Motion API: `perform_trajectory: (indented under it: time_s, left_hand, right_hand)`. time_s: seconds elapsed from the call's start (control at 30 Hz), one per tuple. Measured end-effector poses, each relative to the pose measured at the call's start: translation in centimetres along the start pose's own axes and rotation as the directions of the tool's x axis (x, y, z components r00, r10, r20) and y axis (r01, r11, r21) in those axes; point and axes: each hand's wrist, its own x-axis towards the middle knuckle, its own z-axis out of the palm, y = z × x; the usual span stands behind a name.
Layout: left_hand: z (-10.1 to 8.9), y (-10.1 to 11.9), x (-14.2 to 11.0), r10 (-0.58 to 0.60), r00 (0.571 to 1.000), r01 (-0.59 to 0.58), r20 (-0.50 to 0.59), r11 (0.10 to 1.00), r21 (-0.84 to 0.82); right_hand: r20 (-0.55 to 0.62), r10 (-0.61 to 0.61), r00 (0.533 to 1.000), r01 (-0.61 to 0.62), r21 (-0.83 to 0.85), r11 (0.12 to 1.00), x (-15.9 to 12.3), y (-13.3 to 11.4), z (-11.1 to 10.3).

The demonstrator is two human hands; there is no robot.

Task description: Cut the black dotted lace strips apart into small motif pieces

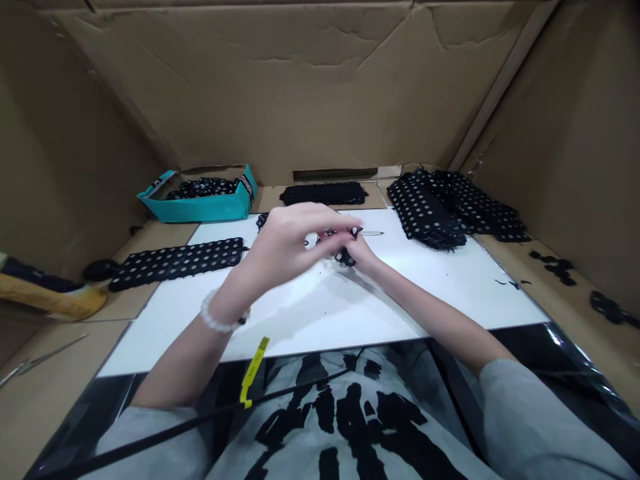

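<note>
My left hand (pixel 285 243) and my right hand (pixel 360 253) meet above a white board (pixel 320 320), pinching a small piece of black lace (pixel 345 257) between their fingers. A thin silver point (pixel 373 233) sticks out to the right from the fingertips, and its handle is hidden. The fingers of my left hand cover part of the lace and much of my right hand. A white beaded bracelet (pixel 220 312) circles my left wrist.
A teal box (pixel 200 212) holds dotted black fabric at the back left. A dotted black strip (pixel 175 263) lies left of the board, and a dark lace strip (pixel 323 193) lies behind it. Dotted black pieces (pixel 425 210) are heaped at back right. Cardboard walls surround the surface.
</note>
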Motion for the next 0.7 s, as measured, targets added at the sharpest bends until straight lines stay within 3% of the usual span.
perform_trajectory:
  time_s: [0.07, 0.13, 0.2, 0.27, 0.37, 0.47, 0.6, 0.7]
  left_hand:
    - [2.0, -4.4, 1.1, -0.175, 0.984, 0.172, 0.024, 0.981, 0.089]
    - [3.9, -8.6, 0.7, -0.336, 0.927, 0.322, 0.167, 0.941, 0.107]
    - [5.5, -11.4, -0.4, -0.45, 0.867, 0.45, 0.214, 0.891, 0.053]
    - [6.7, -12.9, -1.4, -0.536, 0.802, 0.575, 0.264, 0.813, -0.097]
    - [8.0, -13.5, -2.2, -0.605, 0.713, 0.702, 0.355, 0.617, -0.356]
    - [8.6, -14.2, -2.3, -0.616, 0.688, 0.717, 0.383, 0.493, -0.493]
    - [8.1, -16.7, -2.5, -0.702, 0.676, 0.69, 0.225, 0.496, -0.526]
    - [7.0, -19.0, -2.8, -0.747, 0.66, 0.663, -0.075, 0.627, -0.408]
  right_hand:
    - [-0.021, 0.042, 0.999, -0.04, 0.083, 0.996, 0.2, -0.3, -0.2]
    - [-0.025, 0.077, 0.997, -0.072, 0.149, 0.986, 0.3, -0.4, -0.3]
    - [-0.007, 0.081, 0.997, -0.079, 0.159, 0.984, 0.3, -0.3, -0.3]
    - [0.022, 0.072, 0.997, -0.075, 0.163, 0.984, 0.3, -0.2, -0.3]
    - [0.056, 0.057, 0.997, -0.067, 0.188, 0.98, 0.2, -0.2, -0.2]
    - [0.037, 0.047, 0.998, -0.052, 0.155, 0.987, 0.2, -0.4, -0.3]
    - [0.028, 0.145, 0.989, -0.144, -0.033, 0.989, 0.2, -0.2, -0.2]
    - [0.069, 0.188, 0.98, -0.18, -0.11, 0.978, 0.1, 0.5, 0.1]
